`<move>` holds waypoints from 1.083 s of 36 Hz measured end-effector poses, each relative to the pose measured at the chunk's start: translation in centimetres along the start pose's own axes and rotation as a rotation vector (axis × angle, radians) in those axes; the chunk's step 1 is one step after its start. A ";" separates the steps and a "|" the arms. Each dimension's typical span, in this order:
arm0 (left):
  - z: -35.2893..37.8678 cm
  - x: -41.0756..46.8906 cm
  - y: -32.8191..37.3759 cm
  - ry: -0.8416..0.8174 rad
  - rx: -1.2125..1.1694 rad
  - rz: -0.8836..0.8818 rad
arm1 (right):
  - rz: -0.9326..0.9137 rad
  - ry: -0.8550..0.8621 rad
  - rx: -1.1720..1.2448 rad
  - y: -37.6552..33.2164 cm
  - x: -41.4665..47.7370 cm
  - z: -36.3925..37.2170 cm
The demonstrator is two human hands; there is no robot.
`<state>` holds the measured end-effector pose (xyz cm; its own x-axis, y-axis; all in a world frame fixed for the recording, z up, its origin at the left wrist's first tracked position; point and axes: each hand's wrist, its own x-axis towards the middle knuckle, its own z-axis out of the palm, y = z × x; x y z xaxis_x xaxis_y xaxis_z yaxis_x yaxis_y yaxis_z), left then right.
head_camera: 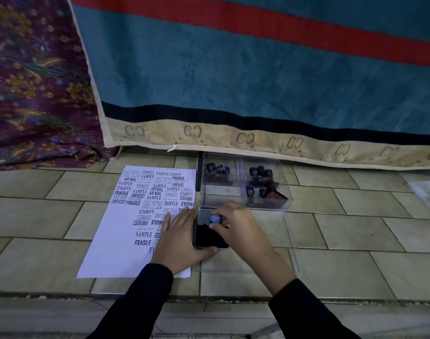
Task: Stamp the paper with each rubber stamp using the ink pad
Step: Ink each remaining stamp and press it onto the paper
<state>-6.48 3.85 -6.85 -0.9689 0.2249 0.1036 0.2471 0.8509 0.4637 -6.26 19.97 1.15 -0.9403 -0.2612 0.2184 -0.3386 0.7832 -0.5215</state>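
A white paper (125,241) lies on the tiled floor, covered with many black stamped words. To its right sits a black ink pad (206,237) with its lid open. My right hand (236,223) pinches a rubber stamp with a blue-topped handle (215,218) and holds it down on the pad. Against the pad's left side lies my left hand (182,238), its fingers straight on the paper and its thumb along the pad's near edge. A clear plastic box (243,206) behind the pad holds several more dark stamps (260,172) in its compartments.
A large teal and red cloth with a beige border (233,81) hangs down to the floor just behind the box. A patterned purple cloth (37,81) is at the left. A clear lid (292,241) lies right of the pad. A plastic packet (429,196) shows at the right edge.
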 end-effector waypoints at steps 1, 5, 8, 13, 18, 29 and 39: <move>0.0 0.0 0.0 0.003 0.001 -0.001 | 0.001 0.006 -0.002 0.1 -0.1 0.2; 0.0 -0.1 0.1 0.006 0.004 -0.004 | -0.002 0.005 -0.014 0.1 -0.4 0.8; 0.0 0.0 0.1 0.013 -0.014 -0.001 | 0.007 0.013 -0.014 0.1 -0.5 1.0; 0.0 -0.1 0.0 0.002 -0.019 0.004 | -0.002 0.001 -0.038 -0.4 -1.0 1.3; 0.0 0.0 -0.2 -0.004 -0.037 0.003 | 0.029 0.005 -0.040 -0.6 -0.3 1.1; -4.1 0.3 0.0 -0.088 -0.871 -0.293 | 0.078 -0.020 -0.008 -0.6 -0.3 1.1; -8.0 -1.9 -8.6 0.521 -0.599 -0.415 | 0.018 -0.011 0.003 0.0 -1.2 1.3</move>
<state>-6.94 -7.73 -3.97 -0.8986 -0.4145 0.1440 -0.0334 0.3918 0.9194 -5.14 19.55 -0.23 -0.9465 -0.2533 0.2000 -0.3219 0.7862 -0.5275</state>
